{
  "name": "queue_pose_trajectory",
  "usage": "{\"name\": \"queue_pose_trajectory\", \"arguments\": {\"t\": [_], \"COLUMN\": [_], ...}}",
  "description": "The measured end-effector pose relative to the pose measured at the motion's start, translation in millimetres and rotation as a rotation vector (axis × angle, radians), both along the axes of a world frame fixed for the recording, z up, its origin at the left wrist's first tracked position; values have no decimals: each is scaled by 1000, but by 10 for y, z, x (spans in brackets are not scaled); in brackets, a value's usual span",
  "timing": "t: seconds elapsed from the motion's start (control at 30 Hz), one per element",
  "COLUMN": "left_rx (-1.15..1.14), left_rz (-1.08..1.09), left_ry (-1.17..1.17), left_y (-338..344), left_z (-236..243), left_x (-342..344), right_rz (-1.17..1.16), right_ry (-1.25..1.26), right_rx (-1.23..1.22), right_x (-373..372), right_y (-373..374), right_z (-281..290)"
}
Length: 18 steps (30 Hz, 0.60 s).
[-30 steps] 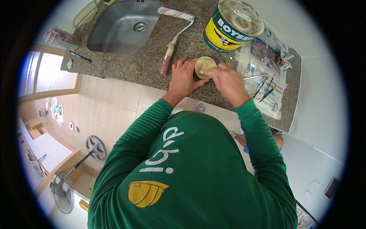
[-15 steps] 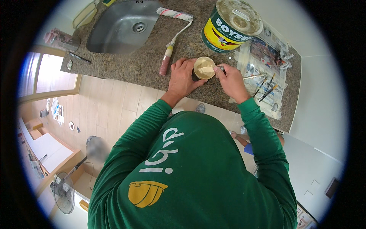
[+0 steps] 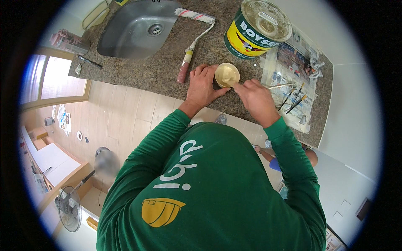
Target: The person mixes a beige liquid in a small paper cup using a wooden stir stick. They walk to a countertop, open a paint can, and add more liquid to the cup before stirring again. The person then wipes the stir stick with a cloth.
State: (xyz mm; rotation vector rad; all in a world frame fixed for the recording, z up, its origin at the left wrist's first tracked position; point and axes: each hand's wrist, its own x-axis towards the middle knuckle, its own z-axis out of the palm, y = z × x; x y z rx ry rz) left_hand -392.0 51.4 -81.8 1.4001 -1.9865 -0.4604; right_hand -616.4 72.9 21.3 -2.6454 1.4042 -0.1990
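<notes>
My left hand (image 3: 202, 87) is wrapped around a small cup (image 3: 219, 83) on the granite counter, thumb at its near side and fingers at its left. Thick cream-coloured liquid, likely paint, lies inside. From the right, my right hand (image 3: 256, 97) is closed on what looks like a small flat brush (image 3: 233, 84), tilted with its pale end down in the cup. Its handle is hidden by my fingers. Just beyond the cup stands a large green and yellow paint can (image 3: 247, 39) with its lid on.
A paint roller (image 3: 184, 67) lies left of my left hand, near the steel sink (image 3: 138, 35). Several thin paintbrushes (image 3: 295, 102) rest on taped newspaper (image 3: 289, 75) at the right. A bottle (image 3: 69, 41) lies at the far left. Behind the right arm, part of another person (image 3: 272, 161) shows.
My right hand has shifted slightly right and nearer, turning so the brush points more steeply into the cup. My left hand still holds the cup; the whole view has shifted slightly.
</notes>
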Motion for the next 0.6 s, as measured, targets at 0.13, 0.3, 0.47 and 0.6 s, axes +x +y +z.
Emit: {"name": "queue_pose_trajectory", "arguments": {"t": [0.13, 0.3, 0.47, 0.6], "left_rx": [14, 28, 37, 36], "left_rz": [-7, 2, -4, 1], "left_ry": [6, -2, 13, 7], "left_y": [-2, 2, -4, 4], "left_z": [-22, -16, 1, 5], "left_x": [12, 0, 4, 4], "right_rz": [103, 155, 151, 157], "right_ry": [122, 134, 110, 82], "right_rx": [-30, 8, 43, 29], "right_x": [9, -71, -116, -146], "right_y": [169, 175, 169, 169], "right_z": [160, 321, 333, 349]}}
